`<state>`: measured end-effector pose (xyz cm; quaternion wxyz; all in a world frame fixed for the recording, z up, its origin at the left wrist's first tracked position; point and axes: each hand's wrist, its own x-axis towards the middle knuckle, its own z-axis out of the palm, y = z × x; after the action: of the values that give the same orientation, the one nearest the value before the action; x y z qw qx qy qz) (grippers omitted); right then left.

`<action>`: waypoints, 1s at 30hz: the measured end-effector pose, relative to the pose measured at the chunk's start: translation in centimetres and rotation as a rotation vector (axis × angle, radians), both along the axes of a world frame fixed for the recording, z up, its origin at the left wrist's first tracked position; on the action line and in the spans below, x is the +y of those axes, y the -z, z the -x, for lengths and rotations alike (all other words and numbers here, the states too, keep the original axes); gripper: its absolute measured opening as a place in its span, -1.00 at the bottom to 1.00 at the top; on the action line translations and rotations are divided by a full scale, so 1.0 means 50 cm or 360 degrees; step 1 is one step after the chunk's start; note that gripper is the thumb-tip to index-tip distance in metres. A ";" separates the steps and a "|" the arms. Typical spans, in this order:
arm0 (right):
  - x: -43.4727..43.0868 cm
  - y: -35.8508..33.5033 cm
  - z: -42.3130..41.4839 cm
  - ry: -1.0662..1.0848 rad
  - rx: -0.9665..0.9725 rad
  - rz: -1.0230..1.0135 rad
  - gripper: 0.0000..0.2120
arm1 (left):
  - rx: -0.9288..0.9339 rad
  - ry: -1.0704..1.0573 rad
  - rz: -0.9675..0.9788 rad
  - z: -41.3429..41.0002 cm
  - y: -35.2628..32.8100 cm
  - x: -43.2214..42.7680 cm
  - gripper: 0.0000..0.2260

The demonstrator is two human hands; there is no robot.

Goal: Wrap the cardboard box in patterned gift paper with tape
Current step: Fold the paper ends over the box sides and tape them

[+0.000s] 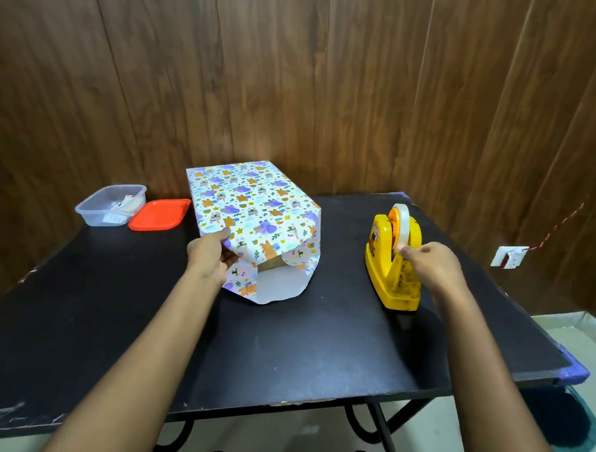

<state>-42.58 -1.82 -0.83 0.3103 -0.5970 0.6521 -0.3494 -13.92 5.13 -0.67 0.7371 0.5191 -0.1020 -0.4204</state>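
The cardboard box (270,263) stands at the middle of the black table (130,318), covered by patterned gift paper (253,209) with animals in purple and orange. A brown strip of box shows at the near end, where loose paper flaps hang open. My left hand (212,251) grips the paper's near left corner, thumb on top. To the right stands a yellow tape dispenser (391,270) with a clear tape roll (401,222). My right hand (429,265) pinches the tape end at the dispenser's top.
A clear plastic container (109,204) and its red lid (159,213) lie at the table's far left. Wood-panelled walls stand close behind and to the right. The table's right edge drops to the floor, with a wall socket (508,256) beyond.
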 end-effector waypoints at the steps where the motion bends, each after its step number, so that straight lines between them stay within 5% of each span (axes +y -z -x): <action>1: 0.000 0.004 -0.001 0.0023 0.0014 0.0018 -0.57 | -0.0009 0.0014 0.0010 -0.011 0.005 0.005 -0.76; 14: 0.016 0.004 -0.031 0.0175 0.0103 0.0035 -0.52 | -0.0119 0.0060 0.0022 -0.047 0.026 0.017 -0.95; 20: 0.042 -0.039 -0.076 0.0176 0.0082 0.0601 -0.74 | -0.0229 -0.0109 0.0004 -0.045 0.022 0.020 -0.92; 25: 0.020 -0.051 -0.189 -0.0235 -0.0593 0.0161 -0.72 | -0.0252 -0.0297 -0.0062 -0.065 0.017 0.011 -0.87; 30: -0.017 -0.041 -0.273 -0.0463 -0.0903 -0.0466 -0.62 | -0.0309 -0.0337 -0.0135 -0.066 0.024 0.002 -0.89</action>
<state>-28.92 -2.66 1.21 0.6079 -0.5120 0.4913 -0.3563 -10.63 5.22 -1.88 0.7413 0.5960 -0.0996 -0.2920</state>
